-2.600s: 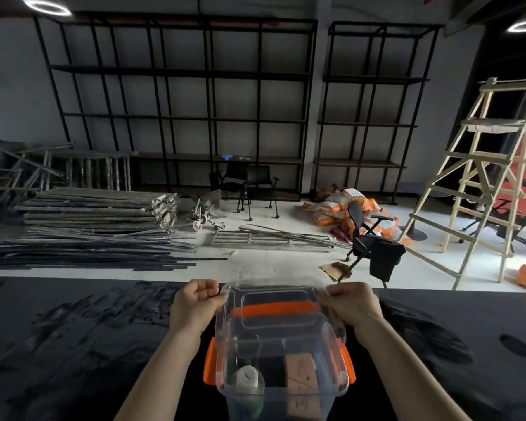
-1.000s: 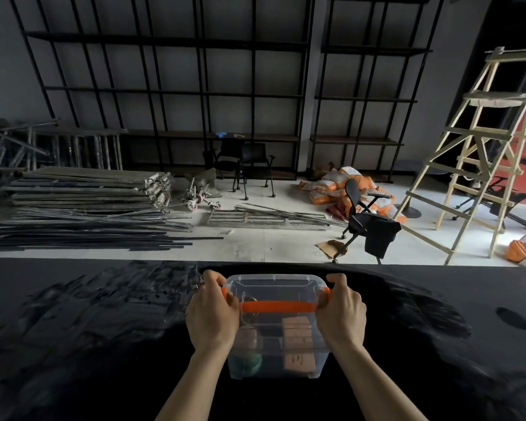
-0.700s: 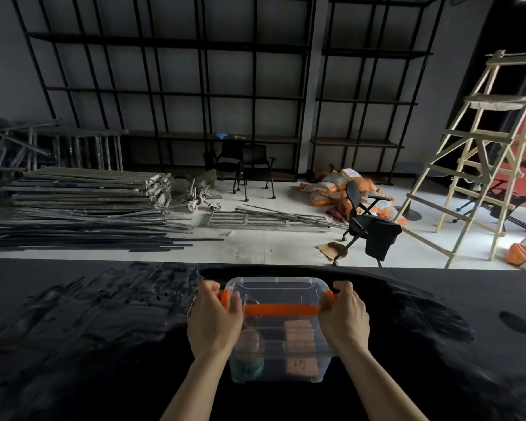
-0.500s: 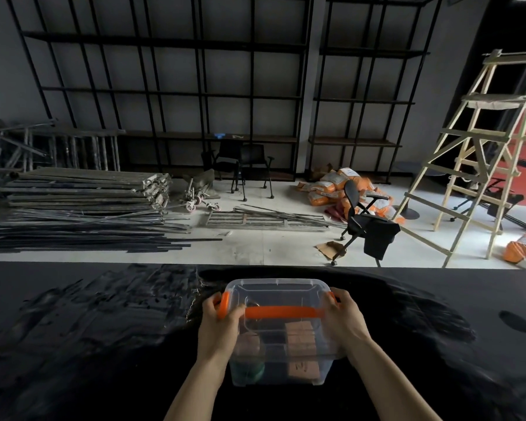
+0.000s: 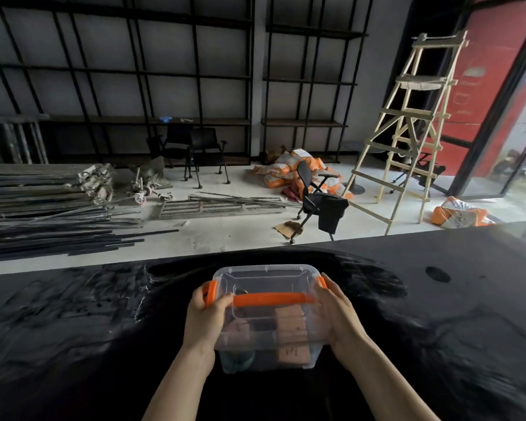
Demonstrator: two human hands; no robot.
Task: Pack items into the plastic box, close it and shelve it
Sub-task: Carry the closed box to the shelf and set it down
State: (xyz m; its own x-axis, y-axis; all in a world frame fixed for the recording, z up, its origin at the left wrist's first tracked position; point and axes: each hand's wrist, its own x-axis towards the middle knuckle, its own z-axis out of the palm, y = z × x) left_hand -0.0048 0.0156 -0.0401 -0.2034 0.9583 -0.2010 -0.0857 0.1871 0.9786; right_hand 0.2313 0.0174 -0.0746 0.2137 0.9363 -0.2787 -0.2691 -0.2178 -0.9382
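A clear plastic box (image 5: pixel 266 335) with its lid on, an orange handle (image 5: pixel 269 299) across the top and orange side latches sits on the black table (image 5: pixel 73 329). Inside it I see brown cardboard blocks (image 5: pixel 290 326) and a greenish round item (image 5: pixel 237 358). My left hand (image 5: pixel 205 317) grips the box's left side at the orange latch (image 5: pixel 210 293). My right hand (image 5: pixel 337 314) grips the right side, fingers by the right latch (image 5: pixel 321 281).
Beyond the table's far edge lie stacked metal bars (image 5: pixel 43 202), black chairs (image 5: pixel 192 150), an office chair (image 5: pixel 316 199), orange sacks (image 5: pixel 289 174) and a wooden ladder (image 5: pixel 407 129). Black shelving racks (image 5: pixel 164 77) line the back wall.
The box went from held up near me to resting on the table. Both hands slid from the top down onto its sides. The view has swung to the right.
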